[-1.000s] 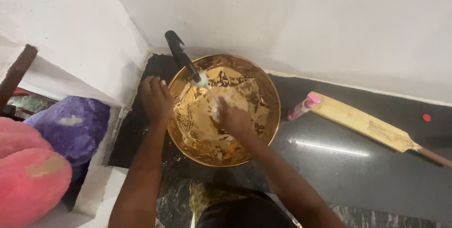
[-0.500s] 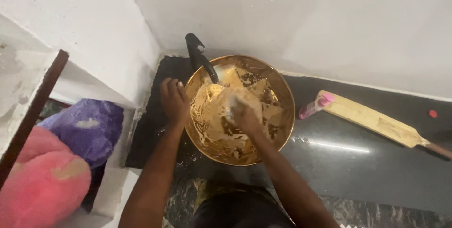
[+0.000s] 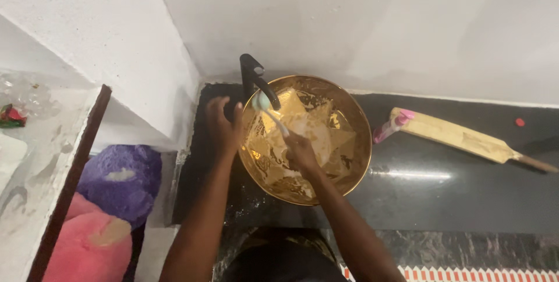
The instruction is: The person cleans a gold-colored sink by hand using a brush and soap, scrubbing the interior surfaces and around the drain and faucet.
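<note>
**While the brush is under the spout — keep it there, keep the bowl braced**

I'm holding the toothbrush [image 3: 273, 114] in my right hand [image 3: 300, 152], fingers closed around the lower handle, bristle end pointing up-left to just under the mouth of the black faucet [image 3: 256, 81]. Whether water is running I can't tell — too blurred at the head.

How I'm judging this step should go:
- Keeping the head directly below the spout, not drifting toward the bowl wall.
- Turning the handle slowly so all sides of the bristles are facing the outlet.
- Keeping the wrist low inside the gold basin [image 3: 355, 159] so any splash is staying inside the rim.

My left hand [image 3: 224, 123] is sitting at the basin's left edge, beside the faucet base, fingers loosely curled; whether it's gripping the rim or only resting against it I can't tell. It's holding nothing loose.

Nearby and untouched: a cricket bat [image 3: 460, 137] lying on the dark counter [image 3: 419, 200] to the right, a small pink bottle [image 3: 389, 129] touching its blade end. Purple and pink plush toys [image 3: 116, 180] are sitting lower left, well apart.
</note>
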